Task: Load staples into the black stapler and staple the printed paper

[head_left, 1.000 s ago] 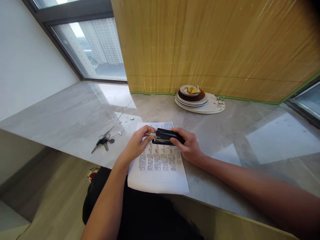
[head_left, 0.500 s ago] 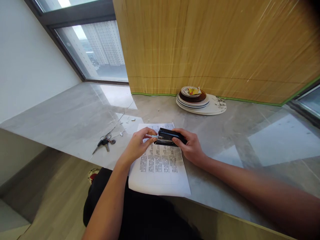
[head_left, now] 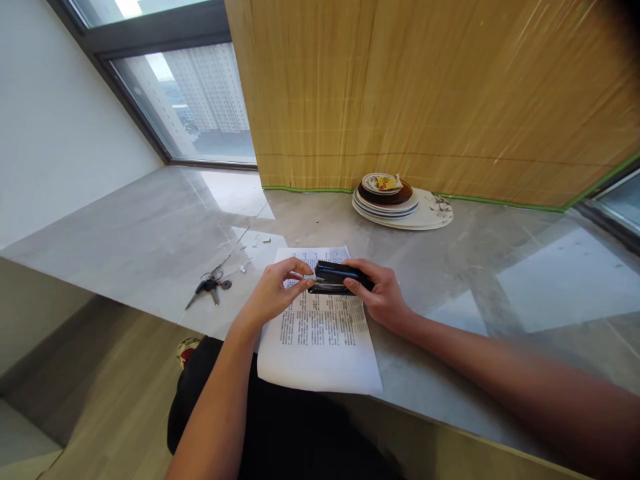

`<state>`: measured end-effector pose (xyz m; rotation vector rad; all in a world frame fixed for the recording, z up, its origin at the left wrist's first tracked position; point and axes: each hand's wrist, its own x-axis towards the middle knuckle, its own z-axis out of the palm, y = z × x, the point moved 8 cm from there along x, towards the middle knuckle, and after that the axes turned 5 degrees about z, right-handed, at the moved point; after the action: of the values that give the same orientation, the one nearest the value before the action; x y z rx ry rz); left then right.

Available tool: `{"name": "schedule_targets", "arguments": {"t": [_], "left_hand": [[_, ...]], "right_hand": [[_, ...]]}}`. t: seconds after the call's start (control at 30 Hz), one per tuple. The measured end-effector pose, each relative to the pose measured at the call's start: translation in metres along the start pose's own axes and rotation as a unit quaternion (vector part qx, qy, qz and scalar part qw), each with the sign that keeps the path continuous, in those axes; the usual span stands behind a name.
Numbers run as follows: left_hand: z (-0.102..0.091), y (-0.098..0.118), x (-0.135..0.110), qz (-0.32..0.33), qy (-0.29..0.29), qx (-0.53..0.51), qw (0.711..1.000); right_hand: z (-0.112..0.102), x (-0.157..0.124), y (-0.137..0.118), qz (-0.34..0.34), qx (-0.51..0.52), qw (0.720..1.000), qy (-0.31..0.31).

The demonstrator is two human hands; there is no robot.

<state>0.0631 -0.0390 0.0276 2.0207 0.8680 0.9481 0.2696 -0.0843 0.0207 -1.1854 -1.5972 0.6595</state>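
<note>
Held over the printed paper [head_left: 320,367] is a black stapler [head_left: 337,273], its top arm raised a little from its base. My right hand [head_left: 380,288] is closed around the stapler's rear end, with the thumb on the near side. At the stapler's front end is my left hand [head_left: 280,287], thumb and forefinger curled toward each other in a pinch at the gap. Whatever lies between those fingertips is too small to make out. The sheet rests on the grey counter [head_left: 440,267] and hangs slightly over its front edge.
A bunch of keys [head_left: 209,285] lies to the left of the paper. Tiny pale bits [head_left: 243,269] and a small staple-like piece [head_left: 267,240] are scattered behind it. Stacked plates [head_left: 385,208] with a yellow packet [head_left: 389,182] stand by the bamboo blind [head_left: 400,100].
The pale piece seen between my left fingertips has almost gone from sight at the stapler's front. The stapler has tipped slightly and dropped a little. Both hands stay nearly in place.
</note>
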Motion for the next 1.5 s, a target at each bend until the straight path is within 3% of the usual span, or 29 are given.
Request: {"name": "schedule_targets", "arguments": {"t": [0.27,0.8,1.07,1.3,1.5], "left_hand": [[-0.014,0.002,-0.003,0.014,-0.003,0.079,0.997],[-0.006,0.014,-0.002,0.041,-0.034,0.122,0.991],[-0.019,0.019,-0.007,0.109,-0.034,0.098,0.989],[-0.013,0.021,-0.005,0.113,0.003,0.09,0.99],[0.001,0.03,-0.003,0.129,0.003,0.097,0.987]], "right_hand": [[0.0,0.0,0.001,0.007,0.003,1.0,0.001],[0.0,-0.001,0.006,0.008,0.006,1.0,-0.004],[-0.005,0.003,0.019,0.072,0.043,0.996,0.021],[-0.004,-0.004,0.004,-0.005,0.057,0.998,-0.005],[0.004,-0.007,-0.009,-0.015,0.036,0.999,-0.015]]}}
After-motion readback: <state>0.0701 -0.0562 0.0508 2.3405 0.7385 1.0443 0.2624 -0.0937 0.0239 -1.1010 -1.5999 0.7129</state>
